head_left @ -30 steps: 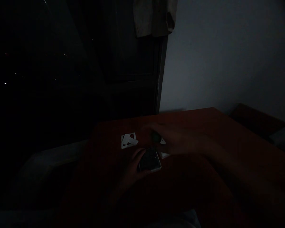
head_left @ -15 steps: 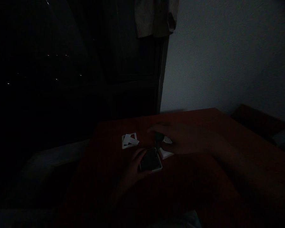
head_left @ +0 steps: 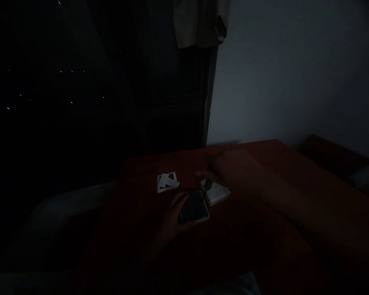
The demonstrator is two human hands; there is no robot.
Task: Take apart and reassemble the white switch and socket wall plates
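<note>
The head view is very dark. My left hand [head_left: 174, 213] is closed around the side of a square dark-backed piece with a white rim [head_left: 195, 207], perhaps the back of a wall switch or socket. Above it, my right hand [head_left: 229, 166] grips a screwdriver with a green handle [head_left: 208, 185]. Its dark shaft slants down to the upper right corner of the dark-backed piece, though the tip is hard to make out. Beside that corner lies a white socket plate [head_left: 217, 196] with small dark slots, partly under my right hand.
A white square frame [head_left: 158, 189] lies farther left on the red table [head_left: 132, 196], with white strips [head_left: 172, 183] crossed over it. A pale wall [head_left: 289, 73] rises behind the table's right side. Cloth [head_left: 199, 24] hangs by the dark window.
My right hand has risen and turned into a closed grip over the screwdriver, uncovering more of the socket plate. My left hand and the dark-backed piece stay nearly still.
</note>
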